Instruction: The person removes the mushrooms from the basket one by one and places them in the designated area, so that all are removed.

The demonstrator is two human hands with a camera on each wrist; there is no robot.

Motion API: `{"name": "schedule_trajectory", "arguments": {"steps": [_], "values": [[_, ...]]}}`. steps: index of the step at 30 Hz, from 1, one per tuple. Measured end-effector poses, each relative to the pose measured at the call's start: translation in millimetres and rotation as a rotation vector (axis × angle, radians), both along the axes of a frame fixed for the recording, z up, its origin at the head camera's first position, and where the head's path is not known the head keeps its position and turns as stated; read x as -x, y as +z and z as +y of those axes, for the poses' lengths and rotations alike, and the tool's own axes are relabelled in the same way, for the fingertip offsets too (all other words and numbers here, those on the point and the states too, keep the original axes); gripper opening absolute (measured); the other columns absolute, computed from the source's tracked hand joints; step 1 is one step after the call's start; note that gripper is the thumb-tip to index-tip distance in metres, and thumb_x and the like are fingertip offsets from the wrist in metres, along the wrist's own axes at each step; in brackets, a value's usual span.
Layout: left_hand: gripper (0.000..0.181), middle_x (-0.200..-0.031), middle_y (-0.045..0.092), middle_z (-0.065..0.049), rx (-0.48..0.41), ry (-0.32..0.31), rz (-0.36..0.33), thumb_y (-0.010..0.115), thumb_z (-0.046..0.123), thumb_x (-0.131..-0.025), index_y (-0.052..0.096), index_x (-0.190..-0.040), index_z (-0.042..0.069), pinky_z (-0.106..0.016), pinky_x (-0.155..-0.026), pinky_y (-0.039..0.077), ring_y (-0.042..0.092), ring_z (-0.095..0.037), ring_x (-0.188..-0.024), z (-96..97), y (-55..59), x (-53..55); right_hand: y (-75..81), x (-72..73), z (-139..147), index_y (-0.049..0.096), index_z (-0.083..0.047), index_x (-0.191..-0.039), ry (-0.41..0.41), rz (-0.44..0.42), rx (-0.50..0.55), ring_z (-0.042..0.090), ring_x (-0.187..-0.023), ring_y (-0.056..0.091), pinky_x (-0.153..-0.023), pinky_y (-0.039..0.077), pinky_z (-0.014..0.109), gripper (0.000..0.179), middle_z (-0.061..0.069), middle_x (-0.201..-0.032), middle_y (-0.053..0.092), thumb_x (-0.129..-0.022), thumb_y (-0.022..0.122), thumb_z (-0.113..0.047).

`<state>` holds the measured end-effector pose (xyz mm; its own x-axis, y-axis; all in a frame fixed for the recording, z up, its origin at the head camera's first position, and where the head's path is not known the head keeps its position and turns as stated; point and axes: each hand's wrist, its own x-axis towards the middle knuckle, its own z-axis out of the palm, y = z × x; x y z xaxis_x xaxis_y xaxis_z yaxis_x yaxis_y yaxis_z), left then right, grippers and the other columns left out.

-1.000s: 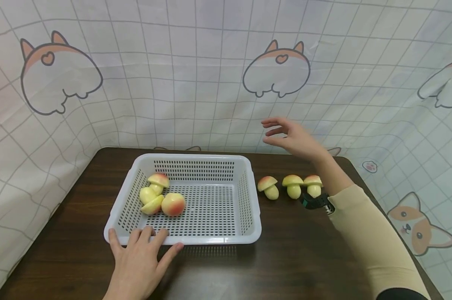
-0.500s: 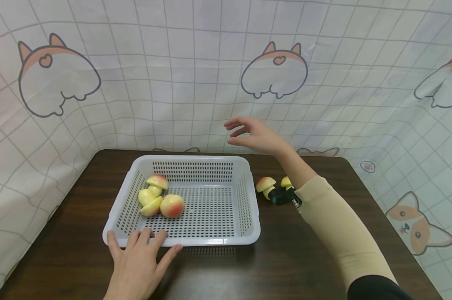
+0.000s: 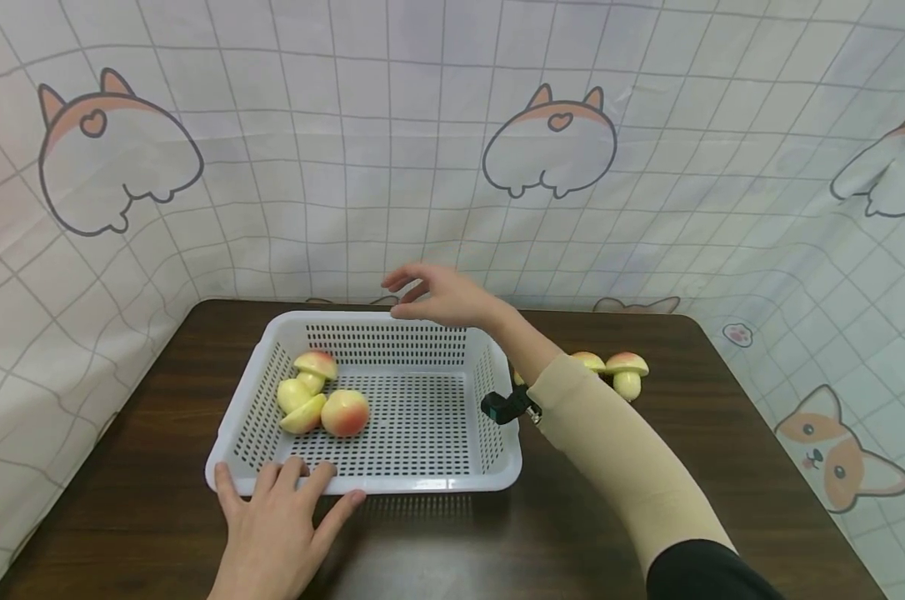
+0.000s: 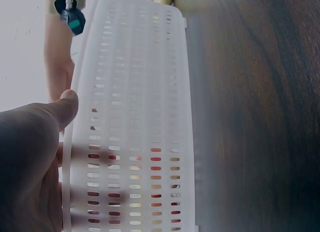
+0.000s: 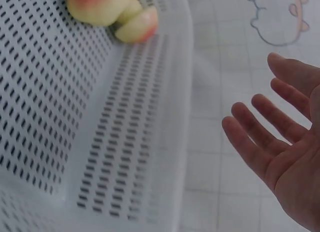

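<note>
My left hand (image 3: 276,517) holds the near rim of a white plastic basket (image 3: 452,482), its fingers bent over the edge. In the left wrist view its thumb (image 4: 65,107) lies on the rim. Inside, at the left, rest a toy mushroom (image 3: 316,363), a second mushroom (image 3: 302,414), and a rounded red-and-yellow piece (image 3: 345,413), perhaps a mushroom seen from its cap. My right hand (image 3: 441,296) is raised over the basket's far rim, fingers loosely bent, holding nothing. The right wrist view shows its palm (image 5: 300,182) apart from the basket.
Right of the basket, mushrooms stand on the dark wooden table (image 3: 572,517): one mushroom (image 3: 627,375) shows whole, while another mushroom (image 3: 589,361) and a third are partly hidden by the right arm. A patterned curtain (image 3: 392,167) hangs behind the table.
My right hand has travelled left from above the loose mushrooms to the basket's far rim, sinking slightly, still with nothing in it. The left hand and basket stay put.
</note>
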<state>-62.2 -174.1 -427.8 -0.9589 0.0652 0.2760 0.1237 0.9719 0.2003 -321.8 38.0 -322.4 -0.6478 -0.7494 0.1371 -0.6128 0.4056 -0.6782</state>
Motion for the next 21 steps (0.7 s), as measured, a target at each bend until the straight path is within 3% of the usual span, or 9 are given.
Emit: {"name": "schedule_trajectory", "arguments": {"steps": [6,12,21], "values": [[0.053,-0.102,0.061,-0.012,0.004,0.004,0.004,0.061,0.064,-0.095,0.069,-0.113,0.015,-0.085,-0.102,-0.004,0.054,-0.042,-0.113,-0.3,-1.2,0.2,-14.0,-5.5,-27,0.06,-0.01,-0.137,0.048,-0.027,-0.069,0.019,-0.115,0.065,-0.092,0.052,0.029,0.044,0.006,-0.134,0.062,-0.097,0.073,-0.022],[0.052,-0.103,0.061,-0.012,0.003,0.0,0.014,0.061,0.063,-0.095,0.069,-0.112,0.015,-0.085,-0.102,-0.002,0.054,-0.042,-0.113,-0.4,-1.5,0.5,-30.5,-12.0,-46,0.059,-0.006,-0.136,0.112,-0.103,-0.111,0.027,-0.119,0.064,-0.091,0.053,0.027,0.044,0.008,-0.132,0.063,-0.096,0.074,-0.015],[0.053,-0.103,0.061,-0.013,0.009,0.004,-0.005,0.06,0.064,-0.096,0.069,-0.112,0.014,-0.085,-0.102,-0.004,0.054,-0.043,-0.114,-0.5,-0.8,0.8,-54.5,-22.6,-66,0.06,-0.005,-0.136,0.168,-0.178,-0.236,0.023,-0.119,0.063,-0.091,0.051,0.022,0.047,0.011,-0.134,0.063,-0.094,0.077,-0.018]]}}
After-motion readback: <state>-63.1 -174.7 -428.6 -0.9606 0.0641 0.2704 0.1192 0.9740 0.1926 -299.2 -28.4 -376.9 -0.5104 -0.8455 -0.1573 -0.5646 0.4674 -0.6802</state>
